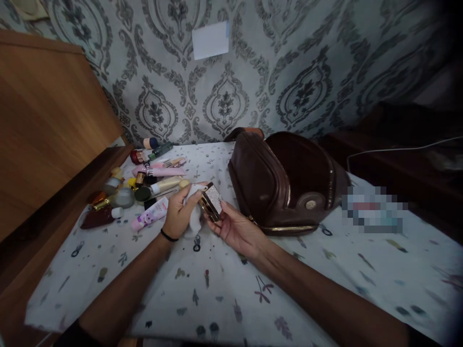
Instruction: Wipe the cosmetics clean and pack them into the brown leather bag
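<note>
While the left hand (180, 212) grips a cloth (196, 222) and the right hand (238, 231) a box (213, 201), wiping seems unfinished, toiletries (143, 194) lying left of the grip.

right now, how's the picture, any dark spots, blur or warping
Head view: dim overall, its upper right corner nearly black; head view: the brown bag's opening sits in deep shadow; head view: the wallpaper softens toward the right; head view: the held glittery case shows no readable lettering; head view: a blocky pixelated patch masks whatever lies there.
</note>
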`<state>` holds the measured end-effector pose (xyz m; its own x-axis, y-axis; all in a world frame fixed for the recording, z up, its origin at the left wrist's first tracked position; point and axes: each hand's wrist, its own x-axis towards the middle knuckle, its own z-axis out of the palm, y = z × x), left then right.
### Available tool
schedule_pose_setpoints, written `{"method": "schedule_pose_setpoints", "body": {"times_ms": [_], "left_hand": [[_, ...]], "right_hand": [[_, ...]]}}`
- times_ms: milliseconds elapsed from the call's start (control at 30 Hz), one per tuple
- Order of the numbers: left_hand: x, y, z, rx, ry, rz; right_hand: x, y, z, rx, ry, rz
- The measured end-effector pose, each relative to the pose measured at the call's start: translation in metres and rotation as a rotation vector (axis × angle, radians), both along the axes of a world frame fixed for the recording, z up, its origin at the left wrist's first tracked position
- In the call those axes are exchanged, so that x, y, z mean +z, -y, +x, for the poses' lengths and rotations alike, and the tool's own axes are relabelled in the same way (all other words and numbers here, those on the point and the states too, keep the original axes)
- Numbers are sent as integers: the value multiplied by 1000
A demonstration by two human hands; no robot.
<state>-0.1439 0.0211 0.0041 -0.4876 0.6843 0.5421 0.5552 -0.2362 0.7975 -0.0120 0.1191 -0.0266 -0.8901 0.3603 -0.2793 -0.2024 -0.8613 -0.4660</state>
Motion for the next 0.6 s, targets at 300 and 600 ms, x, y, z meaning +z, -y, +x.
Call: {"method": "schedule_pose_setpoints", "body": {"times_ms": [300,600], "left_hand": [[-4,0,4,83,-15,-23],[-20,-3,-3,-96,-294,-127]], "right_hand": [[2,2,0,10,-11,31],[0,2,-1,-49,0,5]]}}
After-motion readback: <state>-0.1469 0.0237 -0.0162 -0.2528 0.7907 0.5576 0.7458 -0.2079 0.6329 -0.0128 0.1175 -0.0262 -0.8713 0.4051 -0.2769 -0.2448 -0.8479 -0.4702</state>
